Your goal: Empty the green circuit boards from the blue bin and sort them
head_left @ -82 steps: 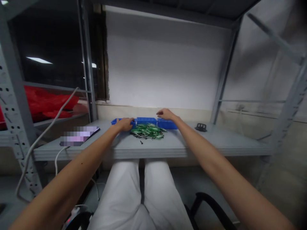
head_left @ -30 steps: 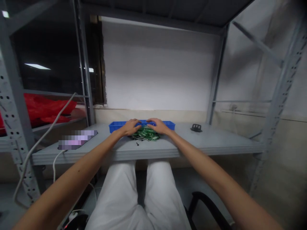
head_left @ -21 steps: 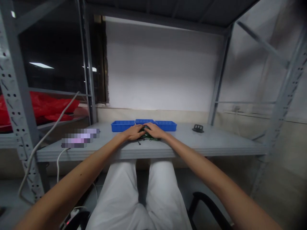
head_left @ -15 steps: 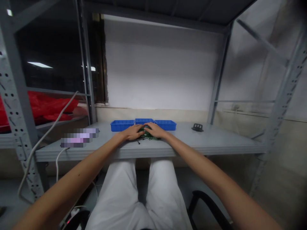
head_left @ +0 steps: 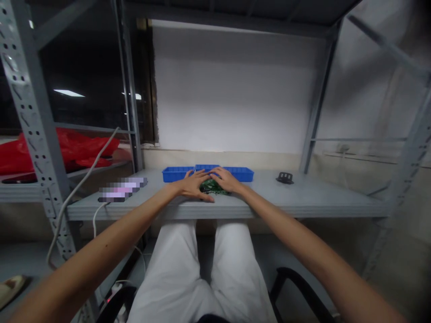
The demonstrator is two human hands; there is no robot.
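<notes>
A heap of small green and dark pieces lies on the grey shelf top, too small to name piece by piece. My left hand is at the heap's left side, fingers spread and thumb stretched out along the near side. Opposite it, my right hand rests over the far right part of the heap, its fingers extended and close to the left fingertips. Both hands hide part of the pile. Just behind them stand three blue bins in a row: left, middle and right.
A black slotted holder stands to the right on the shelf. At the left lies a blurred-out device with a white cable. Perforated metal uprights frame both sides. A red plastic bag lies on the neighbouring shelf.
My left hand has spread its fingers and brought its thumb round the near side of the heap. The right hand stays over the pile. The whole view has shifted slightly.
</notes>
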